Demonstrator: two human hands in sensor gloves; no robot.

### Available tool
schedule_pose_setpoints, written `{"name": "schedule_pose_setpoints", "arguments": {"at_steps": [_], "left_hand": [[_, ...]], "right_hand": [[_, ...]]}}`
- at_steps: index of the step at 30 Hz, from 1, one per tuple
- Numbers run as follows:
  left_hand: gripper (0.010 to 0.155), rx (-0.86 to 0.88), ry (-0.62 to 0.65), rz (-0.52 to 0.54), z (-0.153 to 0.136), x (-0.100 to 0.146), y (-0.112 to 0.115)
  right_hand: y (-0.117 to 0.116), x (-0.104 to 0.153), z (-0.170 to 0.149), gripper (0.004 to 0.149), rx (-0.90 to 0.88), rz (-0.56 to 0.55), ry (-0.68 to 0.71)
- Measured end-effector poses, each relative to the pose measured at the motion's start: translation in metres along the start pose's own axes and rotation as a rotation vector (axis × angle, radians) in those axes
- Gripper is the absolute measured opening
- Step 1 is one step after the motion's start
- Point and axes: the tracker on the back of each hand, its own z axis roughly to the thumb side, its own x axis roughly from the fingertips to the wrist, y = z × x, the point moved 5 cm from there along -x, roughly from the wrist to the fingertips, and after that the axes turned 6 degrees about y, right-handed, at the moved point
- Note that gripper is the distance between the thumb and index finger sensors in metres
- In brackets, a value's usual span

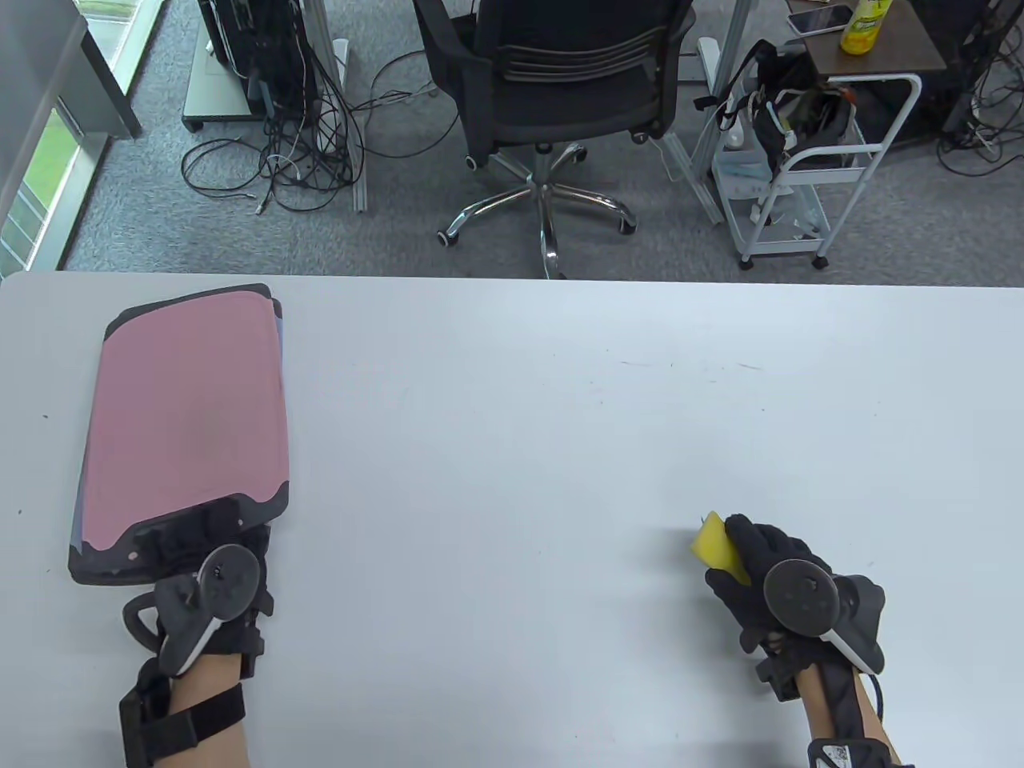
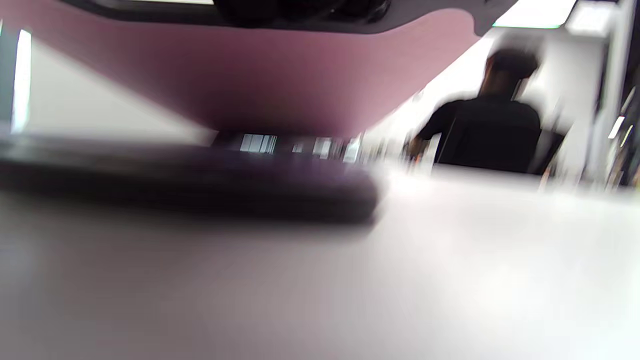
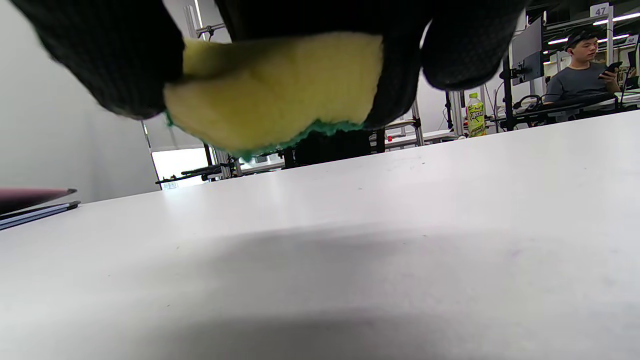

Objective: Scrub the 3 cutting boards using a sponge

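A pink cutting board (image 1: 188, 408) with black corners tops a stack at the table's left. A bluish board edge (image 1: 279, 320) peeks out beneath it. My left hand (image 1: 200, 552) grips the pink board's near end and lifts it: in the left wrist view the pink board (image 2: 260, 75) tilts up above a dark board (image 2: 200, 187) lying flat. My right hand (image 1: 760, 576) holds a yellow sponge (image 1: 716, 548) just above the table at the near right. The right wrist view shows the sponge (image 3: 270, 85), with a green underside, squeezed between black gloved fingers (image 3: 100, 55).
The white table (image 1: 560, 416) stretches between both hands. Beyond its far edge stand a black office chair (image 1: 552, 88), a white cart (image 1: 808, 168) and tangled cables (image 1: 304, 152). A green bottle (image 3: 475, 116) and a seated person (image 3: 580, 75) appear far off.
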Motion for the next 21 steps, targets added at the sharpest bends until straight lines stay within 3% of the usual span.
{"name": "schedule_pose_setpoints", "arguments": {"at_steps": [1, 2, 4, 8, 10, 12, 14, 18, 21], "left_hand": [[0.065, 0.022, 0.007, 0.196, 0.01, 0.005, -0.02], [0.064, 0.072, -0.074, 0.247, 0.006, 0.009, -0.029], [0.063, 0.373, -0.151, 0.289, -0.005, 0.014, -0.038], [0.054, 0.632, -0.265, 0.439, -0.037, 0.027, -0.054], [0.053, 0.876, -0.384, 0.496, -0.058, 0.035, -0.048], [0.053, 1.127, -0.52, 0.404, -0.069, 0.039, -0.025], [0.053, 1.275, -0.594, 0.225, -0.067, 0.035, 0.0], [0.054, 1.396, -0.577, -0.228, -0.033, 0.016, 0.032], [0.054, 1.433, -0.5, -0.467, -0.01, 0.01, 0.051]], "right_hand": [[0.0, 0.001, 0.0, 0.073, 0.001, 0.0, -0.001], [-0.001, 0.002, 0.0, 0.073, 0.002, 0.001, -0.002], [-0.003, 0.003, 0.001, 0.073, 0.009, 0.018, 0.005], [-0.001, 0.003, 0.005, 0.073, 0.008, -0.001, 0.014], [-0.001, 0.003, 0.007, 0.073, 0.007, -0.002, 0.02], [-0.001, 0.002, 0.009, 0.073, 0.014, 0.003, 0.025], [-0.001, 0.002, 0.008, 0.073, 0.016, 0.002, 0.023], [0.005, 0.004, 0.007, 0.073, 0.0, -0.02, 0.024], [0.006, 0.003, 0.008, 0.073, 0.0, -0.026, 0.028]]}}
